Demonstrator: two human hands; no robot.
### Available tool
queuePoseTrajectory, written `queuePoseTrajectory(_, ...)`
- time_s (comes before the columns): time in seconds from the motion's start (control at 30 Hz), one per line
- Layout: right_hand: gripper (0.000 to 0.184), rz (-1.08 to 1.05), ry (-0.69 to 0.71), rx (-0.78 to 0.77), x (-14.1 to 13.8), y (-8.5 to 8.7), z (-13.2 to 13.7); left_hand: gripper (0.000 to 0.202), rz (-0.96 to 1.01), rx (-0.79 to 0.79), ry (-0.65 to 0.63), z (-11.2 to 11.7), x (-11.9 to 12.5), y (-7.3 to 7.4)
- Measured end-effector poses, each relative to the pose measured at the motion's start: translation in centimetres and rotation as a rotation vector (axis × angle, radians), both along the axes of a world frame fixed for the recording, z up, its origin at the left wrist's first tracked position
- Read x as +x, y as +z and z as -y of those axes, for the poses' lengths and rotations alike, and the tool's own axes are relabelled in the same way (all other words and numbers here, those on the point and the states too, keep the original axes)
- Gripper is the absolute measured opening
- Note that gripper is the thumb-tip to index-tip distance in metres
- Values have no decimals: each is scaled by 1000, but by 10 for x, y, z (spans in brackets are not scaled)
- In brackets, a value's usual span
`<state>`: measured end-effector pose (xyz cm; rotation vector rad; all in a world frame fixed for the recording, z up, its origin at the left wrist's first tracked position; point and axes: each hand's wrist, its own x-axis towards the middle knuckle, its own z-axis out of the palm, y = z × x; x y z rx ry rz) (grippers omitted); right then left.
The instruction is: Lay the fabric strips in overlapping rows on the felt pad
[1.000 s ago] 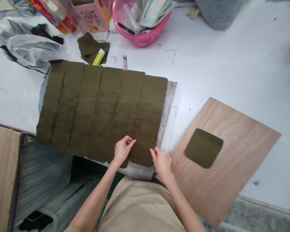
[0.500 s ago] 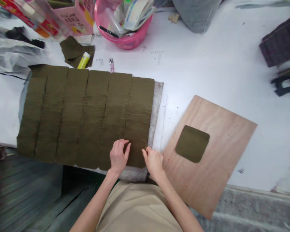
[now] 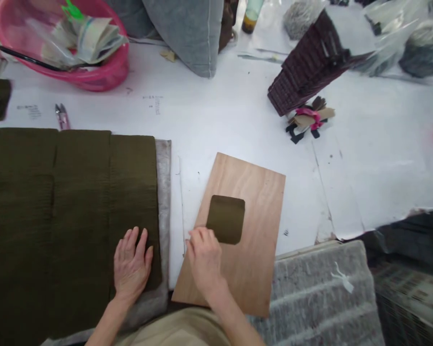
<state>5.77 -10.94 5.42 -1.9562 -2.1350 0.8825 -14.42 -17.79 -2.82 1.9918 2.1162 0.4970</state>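
Left hand (image 3: 132,264), loosely spread, gripping nothing, on rows of olive pieces (image 3: 79,192); right hand (image 3: 204,254), curled, hold indiscernible, by the olive patch (image 3: 226,218) on a plywood board (image 3: 250,274); apparent step, patch handling, next calling for a light edge pinch.

I have a broad white table (image 3: 220,115) in front of me, its top dotted with small dark marks and crossed by thin lines. Pale, soft light falls over it, leaving a faint sheen towards the table's right end. Against the table's near edge, on my right, I see a grey surface (image 3: 310,288) with paler stripes. Below the table's right end it is dark, and a grid-like structure (image 3: 404,307) shows there, too blurred for me to name.
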Motion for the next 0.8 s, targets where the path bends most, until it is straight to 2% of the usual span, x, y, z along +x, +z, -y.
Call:
queuePoseTrajectory(0.1, 28, 159, -135, 134, 46, -16, 1, 71, 0, 2, -7, -2, 1, 7)
queuePoseTrajectory(0.17, 32, 179, -125, 157, 66, -24, 12, 69, 14, 9, -8, -6, 2, 15)
queuePoseTrajectory(0.3, 26, 113, -99, 141, 81, -23, 26, 64, 61, 43, -40, -23, 15, 33)
queuePoseTrajectory(0.4, 22, 56, -122, 141, 82, -20, 14, 51, 147, 48, -196, -43, 43, 40)
queuePoseTrajectory(0.5, 26, 60, -94, 171, 82, -23, 8, 40, 221, 9, -395, -66, 81, 39)
queuePoseTrajectory(0.57, 27, 58, -61, 174, 84, -25, 14, 36, 238, -8, -468, -78, 103, 35)
queuePoseTrajectory(0.7, 20, -25, -43, 131, 96, -22, 18, 30, 185, -21, -479, -91, 127, 28)
queuePoseTrajectory(0.8, 16, -81, -105, 147, 111, -20, -5, 28, 165, -35, -463, -93, 130, 25)
